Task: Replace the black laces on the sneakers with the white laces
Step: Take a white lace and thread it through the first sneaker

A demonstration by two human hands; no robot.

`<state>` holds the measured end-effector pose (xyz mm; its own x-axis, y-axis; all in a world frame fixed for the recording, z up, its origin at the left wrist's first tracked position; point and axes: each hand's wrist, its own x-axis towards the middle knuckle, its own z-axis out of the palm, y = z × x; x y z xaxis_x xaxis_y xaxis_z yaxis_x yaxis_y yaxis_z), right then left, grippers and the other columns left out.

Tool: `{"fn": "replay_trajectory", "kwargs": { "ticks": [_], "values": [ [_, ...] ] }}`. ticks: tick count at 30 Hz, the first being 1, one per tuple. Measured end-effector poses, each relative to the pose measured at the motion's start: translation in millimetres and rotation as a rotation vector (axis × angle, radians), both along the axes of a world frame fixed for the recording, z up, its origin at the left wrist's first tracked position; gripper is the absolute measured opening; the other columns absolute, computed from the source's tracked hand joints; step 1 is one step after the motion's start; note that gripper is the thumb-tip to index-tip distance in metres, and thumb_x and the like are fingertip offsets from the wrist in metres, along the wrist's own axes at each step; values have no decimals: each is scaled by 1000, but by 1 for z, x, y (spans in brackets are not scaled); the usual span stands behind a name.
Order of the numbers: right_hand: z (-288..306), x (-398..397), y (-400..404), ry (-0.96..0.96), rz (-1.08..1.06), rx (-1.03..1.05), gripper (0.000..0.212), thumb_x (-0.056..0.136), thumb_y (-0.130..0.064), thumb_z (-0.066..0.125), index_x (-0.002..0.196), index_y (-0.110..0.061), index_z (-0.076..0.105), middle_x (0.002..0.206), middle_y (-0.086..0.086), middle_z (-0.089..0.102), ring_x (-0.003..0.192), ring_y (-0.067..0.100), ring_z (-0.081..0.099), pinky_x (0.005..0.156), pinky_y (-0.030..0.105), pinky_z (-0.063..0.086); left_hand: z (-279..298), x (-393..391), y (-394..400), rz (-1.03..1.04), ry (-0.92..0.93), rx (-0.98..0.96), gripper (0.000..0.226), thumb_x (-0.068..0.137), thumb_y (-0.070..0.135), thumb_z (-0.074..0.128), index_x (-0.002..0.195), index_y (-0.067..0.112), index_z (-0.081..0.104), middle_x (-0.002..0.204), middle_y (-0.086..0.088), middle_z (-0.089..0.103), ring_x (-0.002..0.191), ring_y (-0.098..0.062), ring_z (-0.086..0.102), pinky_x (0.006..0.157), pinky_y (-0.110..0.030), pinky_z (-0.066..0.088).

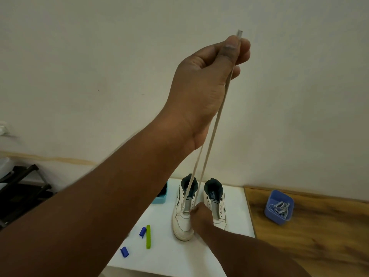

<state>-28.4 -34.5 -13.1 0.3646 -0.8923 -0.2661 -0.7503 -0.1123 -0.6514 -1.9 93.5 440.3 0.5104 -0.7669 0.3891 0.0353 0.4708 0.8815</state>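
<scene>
Two white sneakers stand side by side on a white board (235,212). My left hand (207,82) is raised high and pinches both ends of a white lace (214,134), its clear tip sticking up above my fingers. The two strands run taut down to the lowest eyelets of the left sneaker (182,220). My right hand (200,213) presses on that sneaker between the pair, fingers closed at its lower eyelets. The right sneaker (216,200) has no lace in view. No black lace is visible on either sneaker.
A blue tub (279,206) holding a light lace sits on the wooden surface at right. A light-blue box (160,197) stands behind my left arm. Two blue clips (124,251) and a green strip (148,236) lie on the board. A dark rack (22,188) is at left.
</scene>
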Motion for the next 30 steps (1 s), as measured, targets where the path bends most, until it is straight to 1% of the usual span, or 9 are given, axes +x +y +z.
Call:
{"fn": "replay_trajectory", "kwargs": {
  "ticks": [3,7,11,13,18,21,26,28,30],
  "values": [
    [0,4,0,-55,-21,21,12,98,-19,58,86,-20,58,85,-3,63,77,12,58,60,21,42,1,-1,-1,-15,4,-7,26,103,29,53,113,14,71,105,7,75,102,-5,70,74,-10,54],
    [5,2,-3,-34,-22,43,24,99,-15,51,76,-24,52,80,-7,56,75,9,53,55,16,36,0,-5,-6,-32,23,-13,25,103,28,54,112,14,71,103,7,75,104,-7,70,76,-10,54],
    [3,2,-9,-51,-15,79,12,93,-21,66,83,-25,60,86,-6,63,84,14,62,66,21,48,-1,-9,-9,-58,30,-18,25,103,28,53,113,13,71,102,8,74,104,-7,70,75,-10,54],
    [1,5,-9,-65,-19,75,10,90,-23,71,83,-25,63,87,-6,66,85,15,65,69,24,51,-1,-9,-10,-57,30,-24,25,103,28,53,112,13,71,102,7,74,104,-7,70,74,-10,54],
    [-1,3,-8,-63,-76,45,21,95,-15,54,76,-22,58,84,-3,64,81,16,62,68,26,50,0,-10,-11,-32,11,-24,25,103,28,53,112,13,71,104,7,75,104,-7,70,77,-11,54],
    [0,3,-8,-24,-64,55,16,95,-13,47,83,-15,59,85,2,64,80,18,61,64,26,48,1,-9,-10,-24,19,-29,25,103,27,54,113,12,71,106,5,75,104,-8,70,76,-11,54],
    [5,2,-7,22,-28,43,18,97,-12,45,81,-19,50,89,2,60,80,16,57,66,26,49,-1,-8,-10,-22,29,-26,23,103,28,54,110,15,71,104,7,75,104,-7,70,76,-12,55],
    [2,3,-7,58,1,37,14,98,-14,46,87,-18,54,91,1,60,80,14,57,65,22,48,-1,-8,-9,-19,33,-20,22,102,29,55,109,17,72,105,7,76,104,-7,70,76,-12,54],
    [2,5,-8,46,10,43,8,97,-15,52,93,-18,58,95,0,63,85,16,61,73,27,54,0,-8,-9,-7,33,-18,22,102,29,55,108,17,72,107,6,76,104,-7,70,78,-12,55]
  ]
}}
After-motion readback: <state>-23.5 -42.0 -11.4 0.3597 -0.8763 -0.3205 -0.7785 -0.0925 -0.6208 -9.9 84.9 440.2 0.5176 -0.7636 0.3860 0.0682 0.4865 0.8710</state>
